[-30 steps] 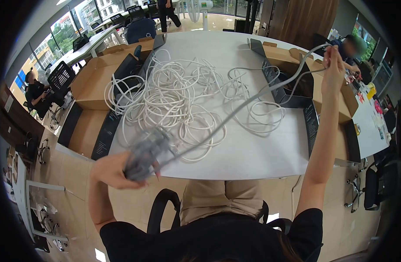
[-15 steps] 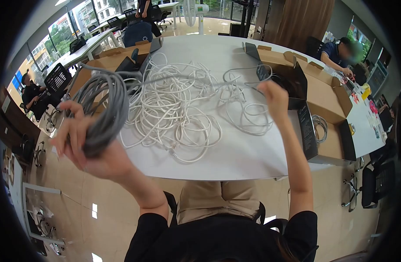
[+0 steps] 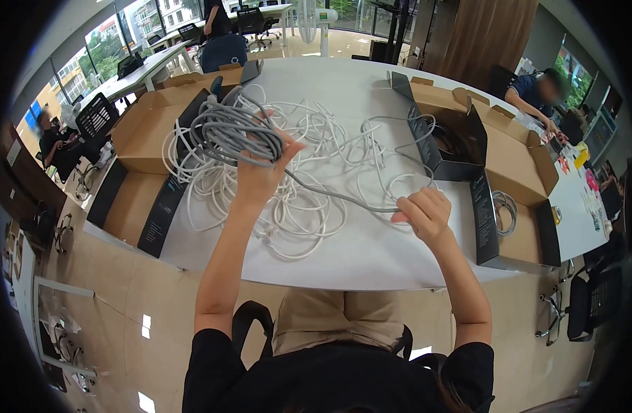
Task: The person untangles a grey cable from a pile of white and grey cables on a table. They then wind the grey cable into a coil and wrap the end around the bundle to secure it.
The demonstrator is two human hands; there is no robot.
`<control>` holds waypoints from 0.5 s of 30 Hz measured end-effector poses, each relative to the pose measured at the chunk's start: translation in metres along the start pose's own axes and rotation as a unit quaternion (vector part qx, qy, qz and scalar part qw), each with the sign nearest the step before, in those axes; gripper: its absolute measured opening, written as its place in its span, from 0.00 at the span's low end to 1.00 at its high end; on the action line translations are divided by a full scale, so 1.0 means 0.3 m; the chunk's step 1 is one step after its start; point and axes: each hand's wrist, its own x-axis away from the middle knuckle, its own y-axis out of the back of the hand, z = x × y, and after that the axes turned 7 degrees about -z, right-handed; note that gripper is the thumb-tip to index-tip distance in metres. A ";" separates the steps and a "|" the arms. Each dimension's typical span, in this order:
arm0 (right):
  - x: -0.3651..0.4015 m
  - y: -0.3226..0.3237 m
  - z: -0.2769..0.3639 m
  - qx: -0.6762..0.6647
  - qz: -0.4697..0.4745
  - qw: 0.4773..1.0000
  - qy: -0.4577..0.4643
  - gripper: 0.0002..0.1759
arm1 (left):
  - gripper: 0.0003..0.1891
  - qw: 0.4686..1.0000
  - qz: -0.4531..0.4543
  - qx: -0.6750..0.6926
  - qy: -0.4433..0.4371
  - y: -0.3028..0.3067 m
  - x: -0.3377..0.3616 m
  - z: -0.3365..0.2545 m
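A coiled bundle of grey cable hangs over the left part of the table, with my left hand closed round its right side. From the bundle a single grey strand runs right to my right hand, whose fingers are pinched on it. Beyond that hand the grey strand curves up past its right side toward the box at the back right. Beneath and behind the bundle lies a loose tangle of white cable, which spreads across the middle of the white table.
An open box stands at the left. At the right are an open box holding a small grey coil and another with dark cable. A person sits at the far right; others are at the left and back.
My left hand has moved right and inward with the grey bundle. My right hand has come down and slightly left, and the grey strand between the hands now hangs lower.
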 end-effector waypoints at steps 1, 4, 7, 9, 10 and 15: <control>-0.008 0.004 0.002 -0.006 -0.007 1.000 -0.007 0.15 | 0.19 1.000 0.011 0.023 0.010 -0.010 0.008 0.019; -0.046 0.018 -0.034 -0.008 -0.043 0.998 -0.050 0.15 | 0.28 0.874 0.086 0.369 0.304 -0.020 0.056 -0.004; -0.084 0.018 -0.083 -0.024 -0.106 0.988 -0.106 0.15 | 0.34 0.884 0.233 0.311 0.259 0.010 0.048 -0.073; -0.110 0.018 -0.112 -0.050 -0.130 0.980 -0.144 0.15 | 0.32 0.833 0.367 0.314 0.271 0.074 -0.019 -0.172; -0.124 0.017 -0.120 -0.064 -0.141 0.975 -0.163 0.14 | 0.31 0.805 0.416 0.344 0.247 0.082 -0.028 -0.200; -0.143 -0.052 -0.087 -0.172 -0.083 0.963 -0.192 0.10 | 0.25 0.466 0.527 0.632 0.324 0.124 -0.019 -0.261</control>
